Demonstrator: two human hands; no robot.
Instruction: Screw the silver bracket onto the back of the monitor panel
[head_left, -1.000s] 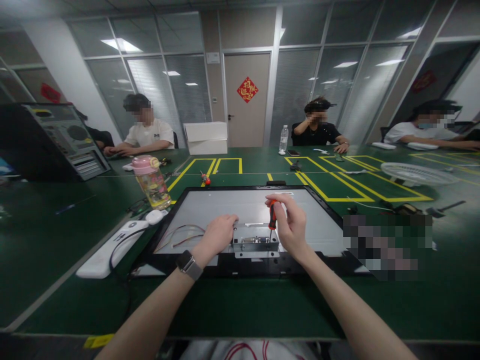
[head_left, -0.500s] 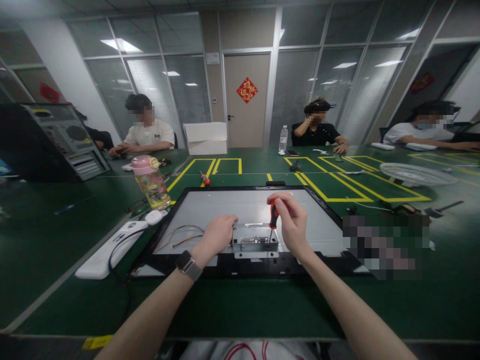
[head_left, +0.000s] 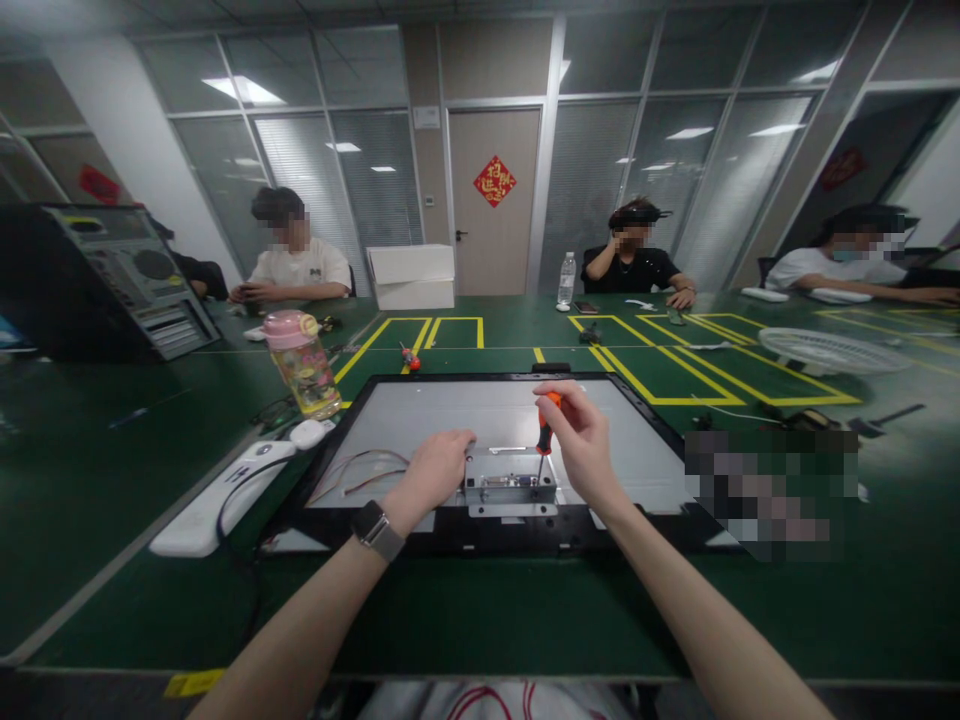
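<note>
A monitor panel lies face down on the green table, black frame around a grey metal back. A small metal bracket sits near its front edge. My right hand is closed around a red and black screwdriver, held upright with its tip on the bracket. My left hand rests on the panel beside the bracket's left end, fingers curled against it. A watch is on my left wrist. Thin coloured wires run over the panel's left part.
A pink-capped bottle, a white mouse and a white keyboard lie to the left. A computer case stands far left, a fan grille at right. A second screwdriver lies behind the panel. Three people sit across the table.
My right hand has shifted its grip on the screwdriver, fingers turning round the handle. The left hand and the panel have stayed put.
</note>
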